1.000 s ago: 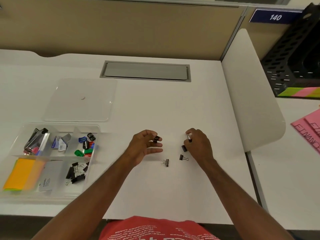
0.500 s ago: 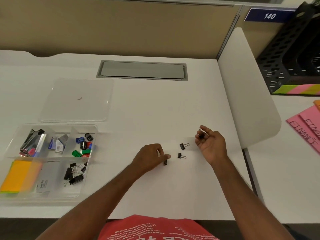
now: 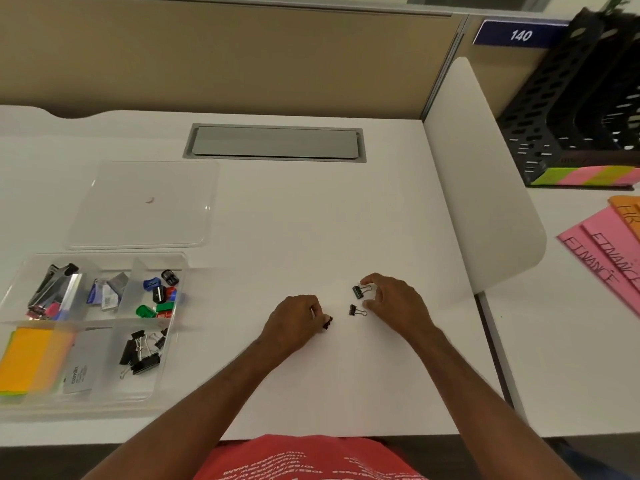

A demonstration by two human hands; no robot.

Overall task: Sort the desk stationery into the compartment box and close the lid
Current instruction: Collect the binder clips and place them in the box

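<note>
Head view: left hand [image 3: 298, 320] pinches a clip [image 3: 327, 322] on the table [image 3: 311, 220]; right hand [image 3: 391, 301], fingers spread, closes on two clips [image 3: 358, 301]; best gathered together, then carried to the box [image 3: 20, 403], whose near-right compartment holds clips.

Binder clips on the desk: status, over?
Left hand pinches one binder clip. Right hand open over two loose clips. Compartment box open, lid off. Path clear.

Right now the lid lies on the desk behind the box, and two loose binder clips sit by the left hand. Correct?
Not quite: the head view shows the two clips by the right hand, not the left. The lid does lie behind the box.
</note>
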